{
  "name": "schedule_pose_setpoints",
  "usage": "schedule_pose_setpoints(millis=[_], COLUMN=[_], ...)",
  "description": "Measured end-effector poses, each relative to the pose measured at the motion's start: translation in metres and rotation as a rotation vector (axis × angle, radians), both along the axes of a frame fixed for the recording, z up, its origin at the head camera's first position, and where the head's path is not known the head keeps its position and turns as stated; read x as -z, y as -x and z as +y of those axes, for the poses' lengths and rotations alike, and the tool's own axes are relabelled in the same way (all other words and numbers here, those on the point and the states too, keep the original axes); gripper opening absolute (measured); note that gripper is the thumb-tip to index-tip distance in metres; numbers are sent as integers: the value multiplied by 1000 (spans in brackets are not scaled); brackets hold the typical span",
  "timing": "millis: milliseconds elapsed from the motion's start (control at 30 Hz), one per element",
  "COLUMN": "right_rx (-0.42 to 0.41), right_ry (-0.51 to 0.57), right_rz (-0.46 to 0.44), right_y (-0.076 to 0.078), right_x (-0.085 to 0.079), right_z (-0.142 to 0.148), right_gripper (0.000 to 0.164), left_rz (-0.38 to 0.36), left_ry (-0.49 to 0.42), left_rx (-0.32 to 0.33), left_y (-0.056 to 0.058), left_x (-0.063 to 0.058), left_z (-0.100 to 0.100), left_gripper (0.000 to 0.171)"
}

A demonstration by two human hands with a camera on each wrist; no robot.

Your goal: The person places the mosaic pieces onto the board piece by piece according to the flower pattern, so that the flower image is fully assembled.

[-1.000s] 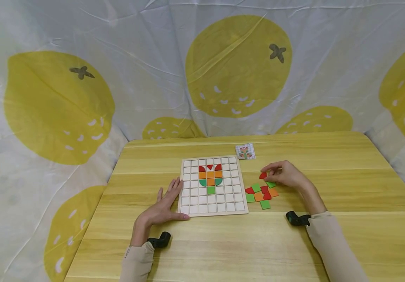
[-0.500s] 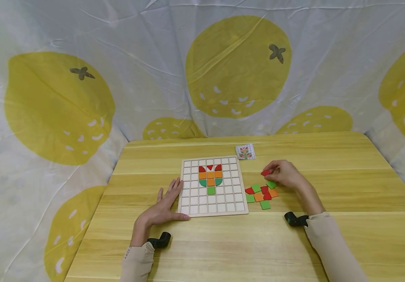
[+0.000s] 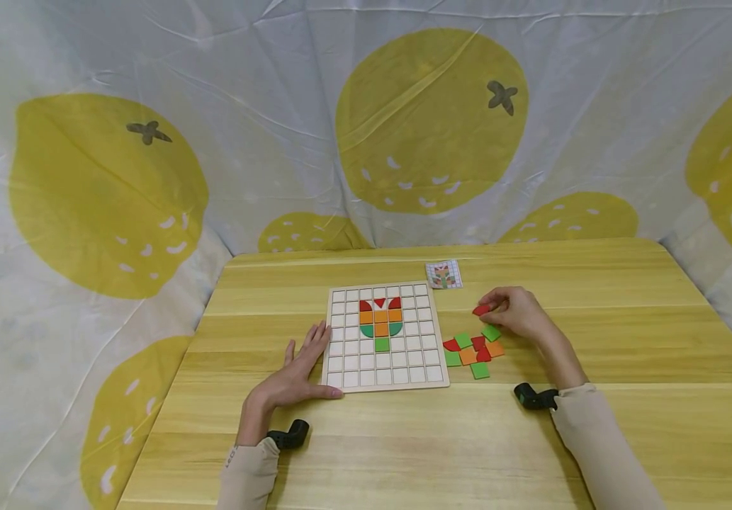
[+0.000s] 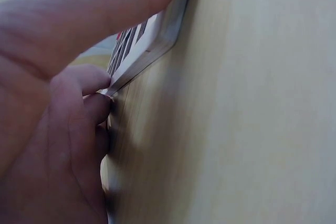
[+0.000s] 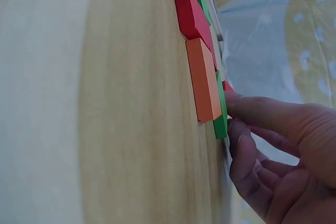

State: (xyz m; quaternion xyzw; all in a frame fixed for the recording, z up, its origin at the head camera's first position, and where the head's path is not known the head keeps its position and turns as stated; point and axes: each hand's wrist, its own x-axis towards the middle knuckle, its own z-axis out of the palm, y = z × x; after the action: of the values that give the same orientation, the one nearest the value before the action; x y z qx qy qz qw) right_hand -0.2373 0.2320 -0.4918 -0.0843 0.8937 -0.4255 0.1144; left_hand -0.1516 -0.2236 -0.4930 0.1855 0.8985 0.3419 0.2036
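Observation:
In the head view a wooden grid board (image 3: 354, 366) lies on the table, with red, orange and green tiles forming a tulip-like figure in its cells. My left hand (image 3: 293, 377) rests at the board's lower-left corner, fingers spread along the left side and thumb at the front edge. To the right of the board, my right hand (image 3: 514, 313) pinches a red tile (image 3: 481, 310) with a curved edge between thumb and fingers. Just below that hand is a green tile (image 3: 491, 332). The right wrist view shows only a sliver of the red tile beyond the thumb.
Several loose tiles lie right of the board, among them an orange square (image 3: 496, 348), a red piece (image 3: 451, 345) and a green square (image 3: 480, 370). A small printed pattern card (image 3: 443, 274) lies behind the board's right corner. A lemon-print cloth (image 3: 276, 142) hangs behind the wooden table (image 3: 404, 446).
My right hand has lifted and turned the red tile slightly, away from the green tile below, which now shows more fully. My left hand and the board have stayed put.

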Motion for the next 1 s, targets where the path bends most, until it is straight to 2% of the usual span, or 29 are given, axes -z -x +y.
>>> schedule_pose_setpoints(millis=[200,467,800,1000], right_rx=[6,20,12,-40], right_ry=[12,23,-26,-12], right_rz=[25,20,31,62], right_y=[0,-1,0,1], right_x=[1,-1,-1,-1], right_z=[1,1,1,-2], right_gripper=[32,28,29,31], left_rz=[0,6,1,3], left_ry=[7,-2,7,6], left_rx=[2,0,-3,-4], left_y=[0,0,0,0], left_x=[-1,-1,-2,-1], left_z=[1,1,2,2], left_gripper=[121,121,121,121])
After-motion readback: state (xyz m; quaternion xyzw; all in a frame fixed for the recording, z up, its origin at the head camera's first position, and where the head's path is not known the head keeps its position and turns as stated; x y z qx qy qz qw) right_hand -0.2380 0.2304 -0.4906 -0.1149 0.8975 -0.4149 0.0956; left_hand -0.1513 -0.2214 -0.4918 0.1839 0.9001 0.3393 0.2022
